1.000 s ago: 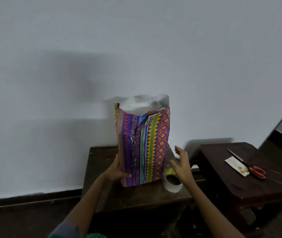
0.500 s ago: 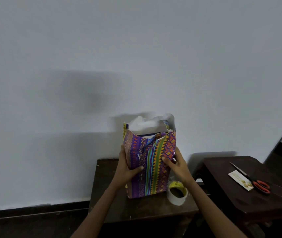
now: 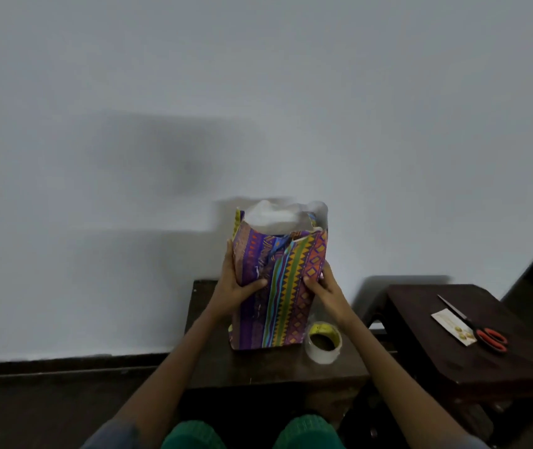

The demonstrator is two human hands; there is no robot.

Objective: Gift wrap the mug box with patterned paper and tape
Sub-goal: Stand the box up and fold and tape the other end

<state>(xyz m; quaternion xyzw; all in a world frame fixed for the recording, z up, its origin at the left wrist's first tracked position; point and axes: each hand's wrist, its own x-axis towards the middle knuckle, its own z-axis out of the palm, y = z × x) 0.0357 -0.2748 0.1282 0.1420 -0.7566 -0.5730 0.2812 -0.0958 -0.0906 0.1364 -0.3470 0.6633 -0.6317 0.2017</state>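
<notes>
Head view: right hand (image 3: 325,291) has come off the tape roll (image 3: 323,342) and now both hands clamp the wrapped box (image 3: 278,286), left hand (image 3: 236,286) opposite, upright at frame centre on the bench (image 3: 274,367). Top paper stands open, likely folding next. No writing readable.

near table (image 3: 258,367): wrapped box (image 3: 279,293), tape roll (image 3: 323,343) | side table (image 3: 485,361): scissors (image 3: 482,328), card (image 3: 451,325)

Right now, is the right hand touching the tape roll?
Apart. The head view shows the right hand gripping the wrapped box, with dark table visible between it and the tape roll below.
</notes>
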